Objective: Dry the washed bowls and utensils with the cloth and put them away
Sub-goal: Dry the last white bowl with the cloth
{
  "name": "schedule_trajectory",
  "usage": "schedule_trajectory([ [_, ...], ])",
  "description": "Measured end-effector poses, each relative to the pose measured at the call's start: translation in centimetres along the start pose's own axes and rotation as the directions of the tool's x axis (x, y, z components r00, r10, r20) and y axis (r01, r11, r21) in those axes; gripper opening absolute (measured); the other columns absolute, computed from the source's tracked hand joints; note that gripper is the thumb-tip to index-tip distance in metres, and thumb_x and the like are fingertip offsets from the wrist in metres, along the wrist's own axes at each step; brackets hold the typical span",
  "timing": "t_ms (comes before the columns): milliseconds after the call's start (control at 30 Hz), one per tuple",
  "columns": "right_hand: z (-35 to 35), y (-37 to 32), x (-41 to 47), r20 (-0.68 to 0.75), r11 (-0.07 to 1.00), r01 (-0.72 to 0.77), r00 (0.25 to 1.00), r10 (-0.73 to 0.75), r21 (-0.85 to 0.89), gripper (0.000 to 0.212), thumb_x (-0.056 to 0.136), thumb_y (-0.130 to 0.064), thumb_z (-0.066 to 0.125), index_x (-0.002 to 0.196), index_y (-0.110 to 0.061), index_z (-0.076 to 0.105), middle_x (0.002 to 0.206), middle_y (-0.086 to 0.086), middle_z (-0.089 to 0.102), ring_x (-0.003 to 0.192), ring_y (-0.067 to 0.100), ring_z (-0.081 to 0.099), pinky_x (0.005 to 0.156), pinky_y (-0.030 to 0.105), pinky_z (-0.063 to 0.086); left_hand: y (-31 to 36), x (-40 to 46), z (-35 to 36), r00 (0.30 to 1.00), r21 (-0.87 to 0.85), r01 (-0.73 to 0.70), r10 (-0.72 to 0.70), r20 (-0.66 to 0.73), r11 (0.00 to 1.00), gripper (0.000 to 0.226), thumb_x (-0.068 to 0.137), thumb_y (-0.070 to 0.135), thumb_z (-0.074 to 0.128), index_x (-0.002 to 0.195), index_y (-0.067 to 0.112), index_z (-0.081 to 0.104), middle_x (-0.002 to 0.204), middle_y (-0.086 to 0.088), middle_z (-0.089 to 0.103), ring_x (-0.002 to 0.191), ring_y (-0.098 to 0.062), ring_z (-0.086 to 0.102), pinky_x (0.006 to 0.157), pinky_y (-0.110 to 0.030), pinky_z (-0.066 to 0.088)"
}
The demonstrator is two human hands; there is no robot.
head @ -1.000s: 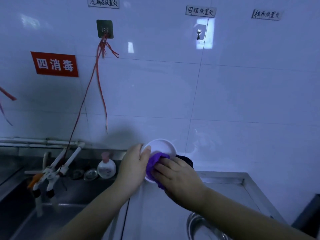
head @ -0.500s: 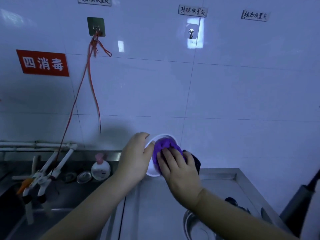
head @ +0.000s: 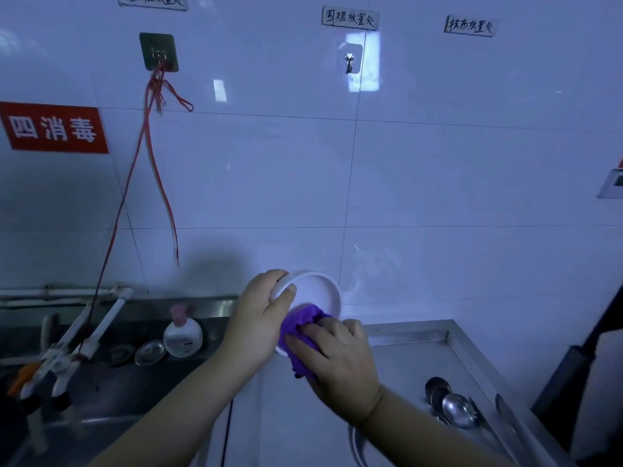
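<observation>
White bowl point(head: 315, 291) is held tilted in the air, its opening facing the person, above the steel desk point(head: 421, 352) and in front of the tiled wall point(head: 438, 197).

Left hand point(head: 259, 318) grips the bowl at its left rim: the thumb hooks over the rim's inner edge, and the other fingers are hidden behind the bowl.

Right hand point(head: 337, 355) holds the purple cloth point(head: 300, 326), its fingers curled over the bunched fabric and pressing it against the lower inside of the bowl. Part of the cloth hangs below the fingers.

Right of and below the right hand, metal spoons point(head: 448, 404) lie together on the desk near its raised right edge.

Left of the left hand, a soap bottle point(head: 182, 333) stands on the sink ledge, with a round metal lid point(head: 150, 352) just beside it. Farther left are the taps point(head: 67, 352). A red string point(head: 148, 156) runs down to them from a wall hook point(head: 158, 52). A second hook point(head: 350, 62) is on the wall above the hands. A red sign point(head: 54, 129) is on the wall at far left.
</observation>
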State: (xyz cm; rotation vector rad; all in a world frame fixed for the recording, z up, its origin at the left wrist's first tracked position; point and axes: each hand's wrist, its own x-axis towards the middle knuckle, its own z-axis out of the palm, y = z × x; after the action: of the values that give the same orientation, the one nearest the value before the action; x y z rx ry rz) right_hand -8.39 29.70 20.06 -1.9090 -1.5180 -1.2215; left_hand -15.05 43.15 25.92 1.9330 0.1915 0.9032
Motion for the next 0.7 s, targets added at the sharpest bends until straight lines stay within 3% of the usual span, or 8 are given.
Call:
schedule_trajectory([
  [100,-0.3,2.4,0.1,-0.066,0.983,0.157,0.984,-0.164,-0.100,0.021,0.078,-0.010,0.069,0.095,-0.023,0.069,0.092,-0.003,0.070,0.080,0.022,0.065,0.065,0.032,0.040,0.5,0.7,-1.0,0.982,0.070,0.038,-0.051,0.183,0.997,0.017,0.080,0.038,0.048,0.081,0.026,0.060,0.074,0.005,0.061,0.069,-0.008,0.055,0.067,-0.027,0.044],
  [167,-0.5,3.1,0.7,-0.077,0.971,0.185,0.977,-0.198,-0.152,0.019,0.078,-0.007,0.068,0.088,-0.022,0.072,0.089,-0.003,0.069,0.081,0.022,0.065,0.071,0.033,0.038,1.1,1.5,-1.6,0.970,0.042,0.102,-0.109,0.218,0.994,0.019,0.076,0.038,0.050,0.081,0.024,0.062,0.072,0.003,0.061,0.066,-0.009,0.055,0.065,-0.028,0.044],
  [267,-0.9,2.7,2.3,-0.132,0.977,0.094,0.984,-0.121,-0.191,0.020,0.081,-0.005,0.061,0.084,-0.022,0.072,0.083,-0.004,0.067,0.077,0.020,0.064,0.076,0.034,0.039,1.9,1.7,-1.4,0.983,-0.157,0.176,-0.166,0.078,0.972,0.027,0.068,0.030,0.058,0.094,0.035,0.067,0.091,0.009,0.071,0.086,-0.008,0.065,0.076,-0.026,0.050],
  [333,-1.1,1.9,3.6,-0.194,0.986,0.001,0.980,-0.033,-0.165,0.017,0.081,-0.007,0.062,0.084,-0.020,0.072,0.079,-0.003,0.065,0.074,0.021,0.062,0.080,0.034,0.041,1.9,0.5,-0.2,0.991,-0.294,0.115,-0.131,-0.033,0.949,0.039,0.069,0.023,0.060,0.107,0.034,0.060,0.099,0.006,0.070,0.093,-0.011,0.065,0.079,-0.025,0.052],
  [467,-1.0,-0.4,4.6,-0.174,0.999,-0.047,0.984,0.042,-0.025,0.019,0.074,-0.001,0.063,0.087,-0.011,0.072,0.081,0.004,0.065,0.077,0.024,0.061,0.077,0.033,0.045,1.3,-1.7,2.0,0.984,-0.488,0.009,-0.095,-0.152,0.873,0.031,0.089,0.030,0.049,0.118,0.039,0.052,0.112,0.001,0.067,0.104,-0.016,0.064,0.086,-0.028,0.052],
  [600,-0.6,-0.8,3.3,-0.102,0.999,0.009,0.995,-0.004,0.050,0.026,0.086,-0.001,0.050,0.098,-0.006,0.073,0.103,0.008,0.070,0.097,0.024,0.065,0.084,0.036,0.051,0.6,-1.4,1.2,0.993,-0.364,0.023,-0.063,-0.098,0.931,0.031,0.090,0.042,0.044,0.119,0.044,0.052,0.118,0.011,0.063,0.113,-0.011,0.059,0.096,-0.034,0.047],
  [700,-0.4,0.5,2.5,-0.104,0.986,0.164,0.982,-0.160,0.039,0.015,0.085,-0.008,0.067,0.099,-0.007,0.074,0.102,0.007,0.071,0.093,0.023,0.067,0.083,0.036,0.052,0.3,-1.4,0.3,0.996,-0.250,-0.001,-0.020,-0.082,0.968,0.031,0.086,0.047,0.042,0.115,0.052,0.052,0.118,0.023,0.060,0.111,-0.001,0.056,0.096,-0.032,0.044],
])
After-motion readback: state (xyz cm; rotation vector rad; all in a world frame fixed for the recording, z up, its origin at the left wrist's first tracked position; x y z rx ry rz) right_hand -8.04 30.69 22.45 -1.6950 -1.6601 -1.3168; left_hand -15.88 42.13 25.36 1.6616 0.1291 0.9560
